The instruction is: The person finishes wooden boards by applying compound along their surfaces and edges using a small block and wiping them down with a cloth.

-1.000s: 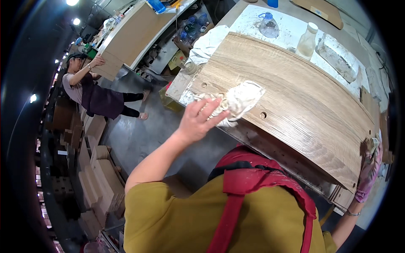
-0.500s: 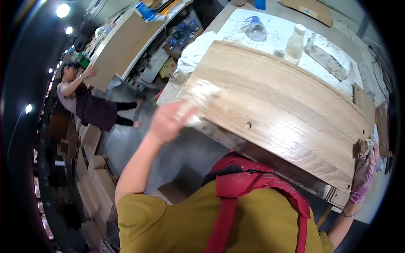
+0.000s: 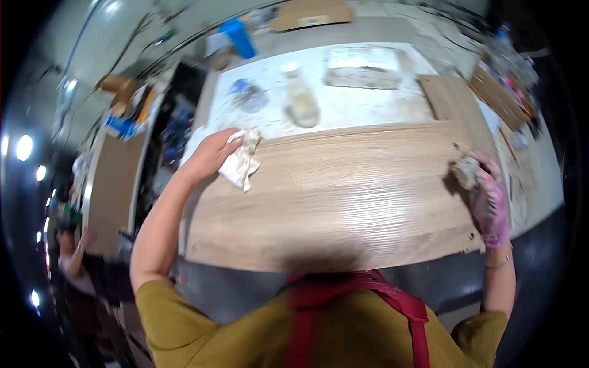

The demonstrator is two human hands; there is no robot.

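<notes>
A wood-grain panel [image 3: 319, 184] lies in front of me on the workbench, with small round holes near its right end. My left hand [image 3: 210, 153], bare, is closed on a white rag [image 3: 241, 167] at the panel's far left corner; part of the rag hangs over the surface. At the right end, my right hand [image 3: 492, 205] wears a stained pink glove. Its fingers are closed around a crumpled, dirty pale cloth [image 3: 466, 172], close to the panel's right edge.
Beyond the panel, a stained white sheet [image 3: 270, 119] bears a bottle of pale liquid [image 3: 300, 101], a blurred clear bottle with blue [image 3: 248, 95] and a wrapped block [image 3: 362, 69]. A blue container [image 3: 238, 38] and a cardboard piece [image 3: 311, 15] stand farther back. Another person [image 3: 86, 264] is at left.
My view has swung, so the panel now lies more squarely before me. My left hand has moved with the rag from the near left side to the far left corner. The right still grips its cloth.
</notes>
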